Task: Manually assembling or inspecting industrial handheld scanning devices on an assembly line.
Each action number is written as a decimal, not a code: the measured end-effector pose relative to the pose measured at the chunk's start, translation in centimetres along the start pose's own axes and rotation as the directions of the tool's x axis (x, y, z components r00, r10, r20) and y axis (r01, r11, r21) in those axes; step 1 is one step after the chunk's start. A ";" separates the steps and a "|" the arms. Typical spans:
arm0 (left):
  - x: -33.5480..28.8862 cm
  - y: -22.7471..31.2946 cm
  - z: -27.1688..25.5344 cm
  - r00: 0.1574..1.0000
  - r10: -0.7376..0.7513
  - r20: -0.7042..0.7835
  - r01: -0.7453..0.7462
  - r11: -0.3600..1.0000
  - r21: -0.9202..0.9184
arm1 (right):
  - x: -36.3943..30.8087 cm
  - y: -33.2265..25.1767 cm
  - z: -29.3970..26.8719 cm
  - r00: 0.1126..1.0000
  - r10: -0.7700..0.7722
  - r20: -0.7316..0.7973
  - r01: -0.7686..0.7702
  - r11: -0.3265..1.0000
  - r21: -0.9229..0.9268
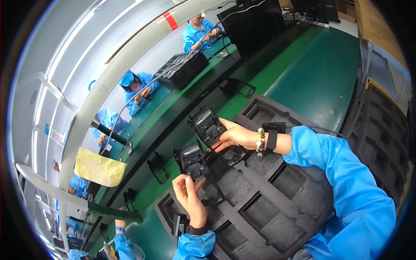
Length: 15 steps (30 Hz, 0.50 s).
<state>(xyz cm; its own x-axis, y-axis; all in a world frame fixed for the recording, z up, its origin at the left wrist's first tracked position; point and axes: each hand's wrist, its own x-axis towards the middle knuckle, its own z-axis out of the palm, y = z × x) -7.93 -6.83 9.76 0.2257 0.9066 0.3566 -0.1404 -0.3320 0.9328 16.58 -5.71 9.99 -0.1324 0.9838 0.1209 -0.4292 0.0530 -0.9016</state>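
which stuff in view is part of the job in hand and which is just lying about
Apparently part of the job:
- left black unit, at the left hand
- right black unit, held by the right hand
- dark foam tray, beneath both

Apparently just about:
- yellow sheet, hanging at left
- black crate, in the background
- cardboard box, upper right

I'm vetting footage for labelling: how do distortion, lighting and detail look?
Head view: the green workbench looks bowed at right, corners go black; same view: the light tube at upper left glows near white, the dark foam tray has shadowed pockets, the black parts lose fine detail.
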 end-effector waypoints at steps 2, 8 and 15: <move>0.2 -0.4 -0.2 0.998 -0.051 -0.038 0.051 0.999 -0.009 | 0.1 0.3 0.3 0.999 -0.005 0.041 0.004 1.000 0.029; 0.7 0.4 -0.6 0.943 -0.324 -0.079 0.269 0.880 -0.392 | -0.4 0.3 0.8 0.995 0.010 0.096 -0.016 0.998 0.065; 1.3 -0.7 -2.4 0.884 -0.437 0.165 0.437 0.650 -0.622 | -1.2 0.8 1.3 0.973 0.031 0.229 -0.056 0.993 0.103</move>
<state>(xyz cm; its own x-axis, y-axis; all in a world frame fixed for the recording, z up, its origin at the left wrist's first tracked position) -9.87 -4.78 9.40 0.4198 0.9038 -0.0835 -0.5920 0.3424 0.7296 15.23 -7.07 9.61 -0.3471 0.9194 0.1847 -0.5106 -0.0201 -0.8596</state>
